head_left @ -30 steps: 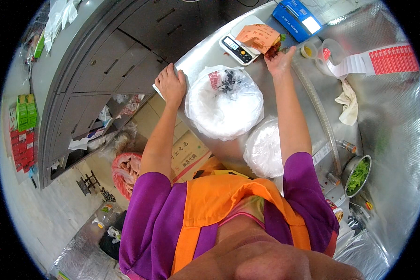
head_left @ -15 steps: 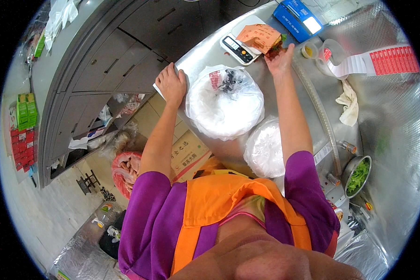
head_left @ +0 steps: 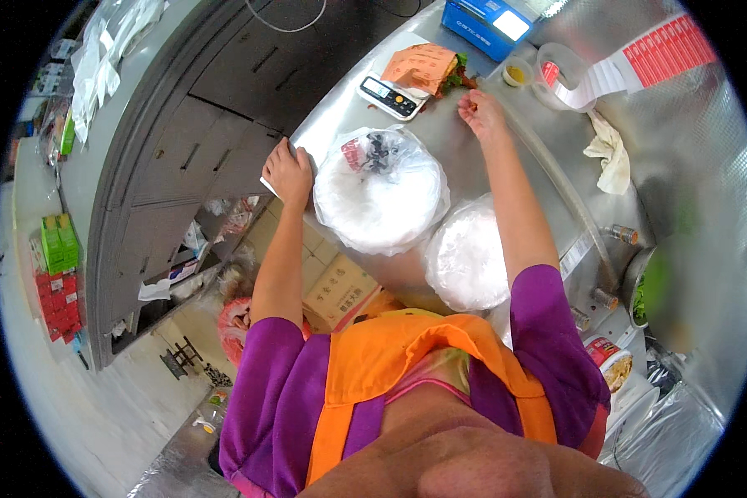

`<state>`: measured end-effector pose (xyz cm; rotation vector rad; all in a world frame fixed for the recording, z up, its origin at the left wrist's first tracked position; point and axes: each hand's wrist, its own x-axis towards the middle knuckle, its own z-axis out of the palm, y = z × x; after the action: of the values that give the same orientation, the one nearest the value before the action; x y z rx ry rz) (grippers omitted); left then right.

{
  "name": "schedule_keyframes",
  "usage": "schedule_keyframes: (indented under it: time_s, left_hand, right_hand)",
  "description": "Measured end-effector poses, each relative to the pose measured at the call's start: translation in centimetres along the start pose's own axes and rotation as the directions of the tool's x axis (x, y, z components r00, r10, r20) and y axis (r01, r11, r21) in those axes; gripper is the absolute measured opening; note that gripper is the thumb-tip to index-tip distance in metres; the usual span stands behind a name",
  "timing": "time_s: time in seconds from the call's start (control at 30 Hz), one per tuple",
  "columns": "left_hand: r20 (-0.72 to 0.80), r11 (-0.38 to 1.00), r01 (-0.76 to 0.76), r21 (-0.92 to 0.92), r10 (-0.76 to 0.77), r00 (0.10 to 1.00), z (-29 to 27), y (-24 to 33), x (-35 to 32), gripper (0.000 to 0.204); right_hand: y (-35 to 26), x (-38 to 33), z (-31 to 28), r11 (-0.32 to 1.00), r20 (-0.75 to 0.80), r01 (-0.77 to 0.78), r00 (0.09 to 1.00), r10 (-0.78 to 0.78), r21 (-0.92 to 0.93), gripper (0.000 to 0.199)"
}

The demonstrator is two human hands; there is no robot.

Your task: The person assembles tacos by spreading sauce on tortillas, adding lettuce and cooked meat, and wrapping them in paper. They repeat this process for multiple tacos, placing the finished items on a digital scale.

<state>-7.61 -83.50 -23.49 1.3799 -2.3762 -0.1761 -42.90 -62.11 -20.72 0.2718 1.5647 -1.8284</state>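
Note:
A digital kitchen scale (head_left: 389,97) with a lit display stands on the steel counter. On it lies an orange printed paper wrapper (head_left: 421,69), with lettuce and browned filling (head_left: 456,75) sticking out at its right end. My right hand (head_left: 485,119) is just right of and nearer than that filling, apart from the wrapper. Its fingers are drawn together around a small reddish-brown food scrap (head_left: 473,106). At the counter's left edge my left hand (head_left: 289,173) rests with fingers extended. A thin white edge shows beneath it; what that belongs to is hidden.
Two white plastic-bagged bundles (head_left: 382,199) (head_left: 469,257) sit before me. Beyond the scale stands a blue device (head_left: 485,29); a small yellow-filled cup (head_left: 516,73), clear tub (head_left: 560,70), label strip (head_left: 664,54) and cloth (head_left: 608,153) are right. A hose (head_left: 556,183) crosses the counter.
My right hand has drawn back from the filling, and its fingers have closed. The wrapper stays on the scale. My left hand remains at the edge; the whole view has shifted slightly.

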Motion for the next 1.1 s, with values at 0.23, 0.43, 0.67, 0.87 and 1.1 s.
schedule_keyframes:
  time_s: [0.23, 0.43, 0.67, 0.87, 1.1]
  left_hand:
    - [0.017, 0.995, -0.041, -0.093, 0.042, 0.999, -0.1, -0.9, 0.2, 0.058]
    - [0.017, 0.889, -0.09, -0.449, 0.109, 0.994, -1.2, -1.6, 2.8, 0.055]
    - [-0.009, 0.644, -0.56, -0.522, 0.652, 0.758, -6.3, 15.4, 12.1, 0.071]
    - [0.389, 0.451, -0.819, -0.356, 0.868, 0.309, -2.3, 26.5, 14.3, 0.121]
    - [0.569, 0.485, -0.831, -0.274, 0.778, 0.266, 0.4, 28.6, 15.3, 0.122]
  right_hand:
    - [-1.4, 1.0, 1.2, -0.066, 0.377, 0.474, 0.599, -0.707, -0.878, 0.026]
    - [-2.6, 1.8, 1.2, -0.021, 0.38, 0.434, 0.763, -0.524, -0.901, 0.018]
    - [-5.6, 0.8, -0.6, 0.163, 0.363, 0.392, 0.914, -0.178, -0.906, 0.048]
    - [-4.0, -4.5, 1.1, -0.193, 0.417, 0.374, 0.863, -0.285, -0.907, 0.065]
    - [-0.5, 0.6, 0.4, 0.125, 0.45, 0.544, 0.784, -0.428, -0.829, 0.027]
